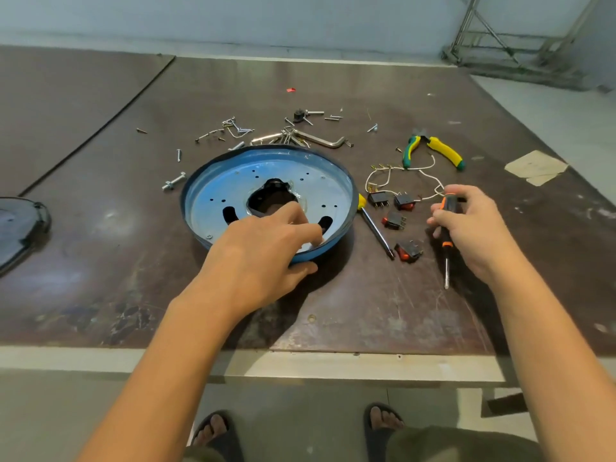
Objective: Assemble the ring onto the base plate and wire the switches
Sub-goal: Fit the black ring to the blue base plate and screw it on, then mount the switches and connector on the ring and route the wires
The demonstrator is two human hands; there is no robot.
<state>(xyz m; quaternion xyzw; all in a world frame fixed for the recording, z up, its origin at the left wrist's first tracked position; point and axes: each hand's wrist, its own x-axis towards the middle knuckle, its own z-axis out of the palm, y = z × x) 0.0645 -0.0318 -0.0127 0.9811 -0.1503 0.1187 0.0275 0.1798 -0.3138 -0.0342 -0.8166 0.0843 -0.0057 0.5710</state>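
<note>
Pinching the near rim of the round blue metal base plate (216, 201) on the brown tabletop (100, 261), the left hand (263, 248) is steadying it while the right hand (473, 228) is gripping an orange-and-black screwdriver (448, 206), with black-and-red rocker switches (405, 201) lying loose alongside, and nothing is looking fastened or fully wired yet.

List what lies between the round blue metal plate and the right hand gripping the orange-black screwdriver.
Head view: a yellow-handled screwdriver lying flat and four black rocker switches with red buttons.
</note>
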